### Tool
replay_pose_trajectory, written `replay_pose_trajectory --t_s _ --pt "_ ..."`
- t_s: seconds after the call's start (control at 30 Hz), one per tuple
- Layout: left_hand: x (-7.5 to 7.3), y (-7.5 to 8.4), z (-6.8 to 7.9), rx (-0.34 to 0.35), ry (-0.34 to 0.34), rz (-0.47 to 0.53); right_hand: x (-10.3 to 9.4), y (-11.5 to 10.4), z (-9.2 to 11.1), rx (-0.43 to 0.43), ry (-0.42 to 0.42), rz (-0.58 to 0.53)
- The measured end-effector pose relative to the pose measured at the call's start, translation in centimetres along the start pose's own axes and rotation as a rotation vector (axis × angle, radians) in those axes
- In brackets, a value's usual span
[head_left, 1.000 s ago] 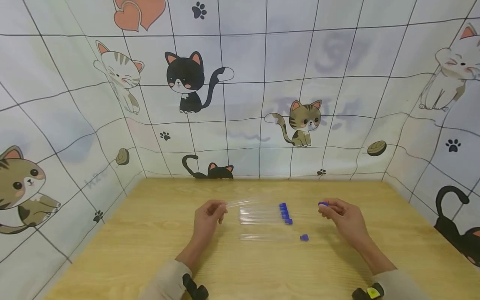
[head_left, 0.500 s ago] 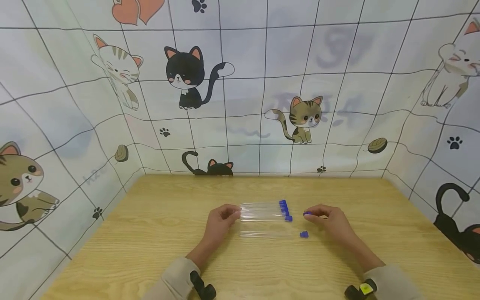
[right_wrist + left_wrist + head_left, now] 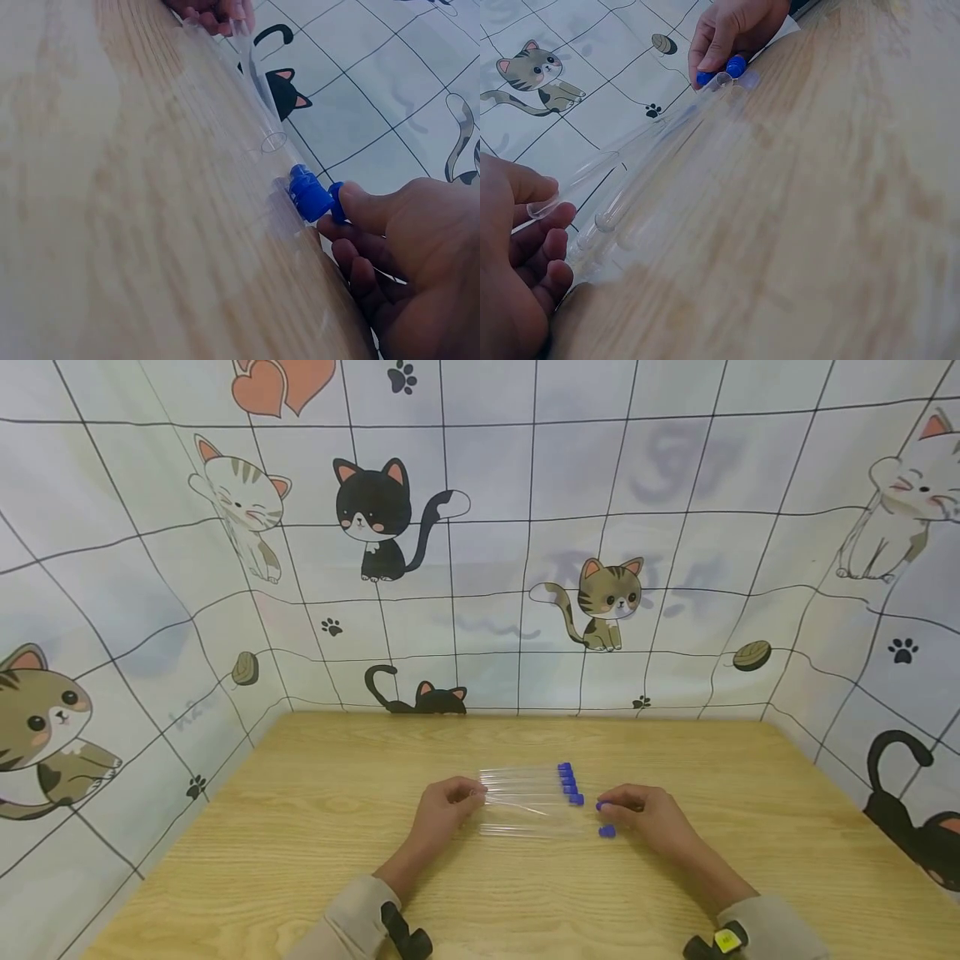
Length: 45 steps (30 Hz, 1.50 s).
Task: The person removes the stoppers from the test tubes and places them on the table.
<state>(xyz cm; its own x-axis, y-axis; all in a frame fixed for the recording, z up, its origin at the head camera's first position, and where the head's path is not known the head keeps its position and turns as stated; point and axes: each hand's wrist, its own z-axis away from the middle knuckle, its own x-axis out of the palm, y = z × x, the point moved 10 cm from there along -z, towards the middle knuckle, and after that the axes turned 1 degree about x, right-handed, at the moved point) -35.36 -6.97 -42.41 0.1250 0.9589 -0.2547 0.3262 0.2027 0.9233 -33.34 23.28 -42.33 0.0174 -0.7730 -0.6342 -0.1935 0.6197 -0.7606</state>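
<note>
- Pinching a clear tube (image 3: 577,182) by its near end, between thumb and fingertips of the left hand (image 3: 447,806); remaining fingers loosely curled below, as visible from the left wrist.
- Slanting that tube toward the right hand (image 3: 647,814), above the bench (image 3: 300,860), with a round rim showing at the far end.
- Pinching a small blue cap (image 3: 337,202) between thumb and index finger of the right hand; held apart from the tube.
- Lying just beside the left hand, side by side on the bench: a row of capped tubes (image 3: 521,778), clear, with blue ends (image 3: 567,782) stacked in a slightly slanting line toward the right hand.
- Lying nearer to the wearer, apart from that row: a single tube (image 3: 525,830), roughly parallel to it.
- Located at the right end of that single tube, just below the right fingertips in the head view: another blue cap (image 3: 607,832); impossible to tell, seated or merely beside.
- Wearing beige sleeves (image 3: 345,910) on both arms, with a black wrist mount (image 3: 405,935) at each cuff, yellow-marked on the right one.
- Rising behind and at both sides of the bench: a white cloth (image 3: 487,468) with dark grid lines, cartoon cats (image 3: 375,518) and paw prints.
</note>
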Motion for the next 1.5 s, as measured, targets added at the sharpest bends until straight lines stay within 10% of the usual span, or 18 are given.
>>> replay_pose_trajectory --t_s 0.63,1.5 --pt "0.6 0.2 0.2 0.096 -0.027 -0.226 0.7 0.2 0.2 0.037 0.013 0.064" --pt "1.4 0.5 0.5 0.093 -0.103 -0.261 0.8 -0.1 0.1 -0.025 0.007 0.078"
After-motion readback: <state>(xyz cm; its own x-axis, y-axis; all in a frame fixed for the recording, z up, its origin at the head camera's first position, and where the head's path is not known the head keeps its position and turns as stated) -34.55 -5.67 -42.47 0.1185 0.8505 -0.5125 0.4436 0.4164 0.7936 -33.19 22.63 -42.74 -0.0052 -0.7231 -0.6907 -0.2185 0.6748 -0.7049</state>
